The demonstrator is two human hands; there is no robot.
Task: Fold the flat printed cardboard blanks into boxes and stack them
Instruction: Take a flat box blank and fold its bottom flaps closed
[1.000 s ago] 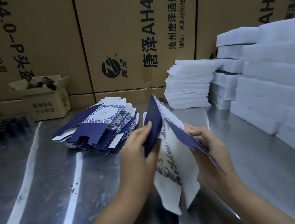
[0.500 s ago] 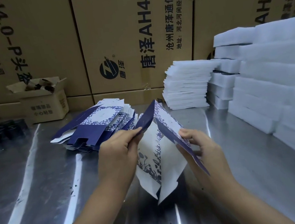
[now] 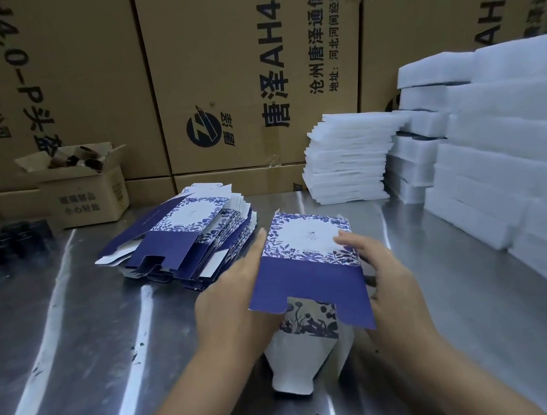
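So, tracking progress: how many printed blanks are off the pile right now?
1: the blank is held between the left hand and right hand, right of the pile. Another could hide underneath it.
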